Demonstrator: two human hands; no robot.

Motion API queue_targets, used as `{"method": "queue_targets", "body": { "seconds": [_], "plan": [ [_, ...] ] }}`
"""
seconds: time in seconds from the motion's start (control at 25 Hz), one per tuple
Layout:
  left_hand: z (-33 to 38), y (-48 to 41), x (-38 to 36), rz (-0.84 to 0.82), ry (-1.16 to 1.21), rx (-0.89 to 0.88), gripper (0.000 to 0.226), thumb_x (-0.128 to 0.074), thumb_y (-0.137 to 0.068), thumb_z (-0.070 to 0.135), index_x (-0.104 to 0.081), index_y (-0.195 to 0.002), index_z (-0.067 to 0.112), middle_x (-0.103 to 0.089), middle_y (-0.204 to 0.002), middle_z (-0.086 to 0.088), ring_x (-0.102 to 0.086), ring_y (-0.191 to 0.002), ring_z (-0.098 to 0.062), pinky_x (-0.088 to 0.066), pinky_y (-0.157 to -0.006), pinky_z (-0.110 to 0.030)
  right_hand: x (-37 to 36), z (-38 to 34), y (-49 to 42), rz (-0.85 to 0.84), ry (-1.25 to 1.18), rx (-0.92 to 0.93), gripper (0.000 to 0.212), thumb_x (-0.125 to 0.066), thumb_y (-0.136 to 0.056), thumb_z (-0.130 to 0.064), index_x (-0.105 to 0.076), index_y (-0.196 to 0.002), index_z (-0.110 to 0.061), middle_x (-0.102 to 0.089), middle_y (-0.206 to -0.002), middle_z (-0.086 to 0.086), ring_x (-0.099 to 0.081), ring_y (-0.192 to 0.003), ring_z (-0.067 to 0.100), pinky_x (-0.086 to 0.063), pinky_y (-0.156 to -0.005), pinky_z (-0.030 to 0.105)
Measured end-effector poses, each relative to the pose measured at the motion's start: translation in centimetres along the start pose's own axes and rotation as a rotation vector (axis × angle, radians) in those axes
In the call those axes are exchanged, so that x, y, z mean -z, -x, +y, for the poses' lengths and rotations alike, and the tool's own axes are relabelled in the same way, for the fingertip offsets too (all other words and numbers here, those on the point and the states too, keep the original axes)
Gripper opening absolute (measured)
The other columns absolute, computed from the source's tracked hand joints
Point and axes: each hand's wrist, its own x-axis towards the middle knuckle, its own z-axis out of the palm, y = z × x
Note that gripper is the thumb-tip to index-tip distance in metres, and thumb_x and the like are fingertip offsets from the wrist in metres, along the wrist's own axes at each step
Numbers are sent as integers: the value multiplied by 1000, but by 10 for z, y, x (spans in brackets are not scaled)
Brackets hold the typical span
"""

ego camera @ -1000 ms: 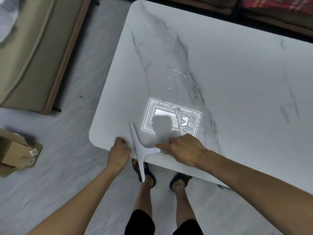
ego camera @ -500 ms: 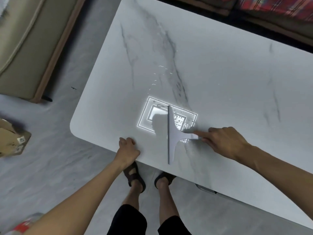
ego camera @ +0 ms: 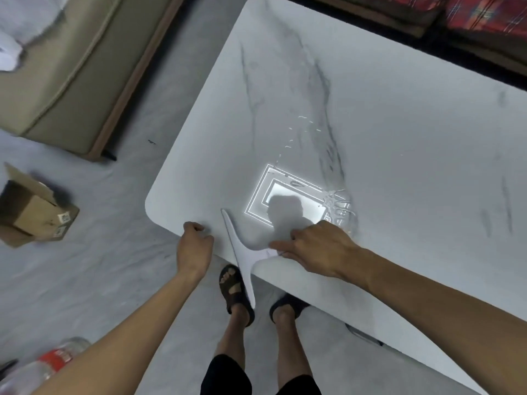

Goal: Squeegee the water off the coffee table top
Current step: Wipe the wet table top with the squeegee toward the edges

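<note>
Beige sofa [ego camera: 71,67], open cardboard box [ego camera: 34,215], plastic bottle [ego camera: 48,363] on floor

I am standing in what looks like a home living room, leaning over a low marble-patterned coffee table [ego camera: 399,138] that is sitting on a pale grey veined floor [ego camera: 85,280]. A beige sofa [ego camera: 71,67] with a wooden base is flanking the table on my left, and a seat with a red plaid cover [ego camera: 484,15] is lying beyond its far edge. An open cardboard box [ego camera: 34,215] and a plastic bottle [ego camera: 48,363] are lying on the floor, and I am wearing dark sandals [ego camera: 233,289].
</note>
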Motion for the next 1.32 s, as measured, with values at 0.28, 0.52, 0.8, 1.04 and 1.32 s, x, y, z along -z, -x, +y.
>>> {"method": "queue_targets", "body": {
  "seconds": [0.28, 0.52, 0.8, 1.04, 1.32],
  "plan": [
    [-35, -31, 47, 28, -26, 24, 28, -49, -86, 6, -45, -113, 11, -48, -100, -1, -54, -84, -28, -43, -68, -34, 9, -37, -120, -15, 33, 10, 35, -28, -102, -38, -43, -134, -40, -63, -100, 2, -63, -82, 28, -35, -61, 30],
    [-14, -17, 20, -227, -92, -51, 26, -50, -87, 6, -44, -111, 14, -52, -76, -3, -49, -60, -16, -33, -49, -28, 0, 7, -48, 108, -57, -202, 36, -26, -100, -46, -39, -133, -49, -61, -91, -2, -63, -77, 27, -33, -57, 32],
    [42, 5, -20, -424, -192, -117, 29, -51, -90, 11, -47, -119, 12, -54, -104, -5, -54, -93, -22, -40, -68, -29, -15, 68, 108, 161, -14, -506, 41, -15, -95, -52, -23, -134, -63, -30, -62, -13, -56, -56, 21, -26, -48, 28],
    [93, 17, -35, -447, -189, -190, 26, -52, -91, 13, -50, -116, 13, -56, -109, -3, -54, -94, -21, -41, -70, -27, 1, 89, 171, 77, 97, -664, 32, -19, -98, -45, -33, -125, -53, -31, -59, -7, -40, -51, 24, -23, -47, 30],
    [143, 1, -18, -358, -120, -214, 20, -52, -90, 12, -57, -109, 14, -61, -108, -5, -56, -91, -22, -41, -65, -25, 69, 117, 145, 183, 32, -746, 34, -20, -99, -48, -44, -124, -44, -58, -73, -4, -62, -64, 29, -41, -53, 31]
  ]
}}
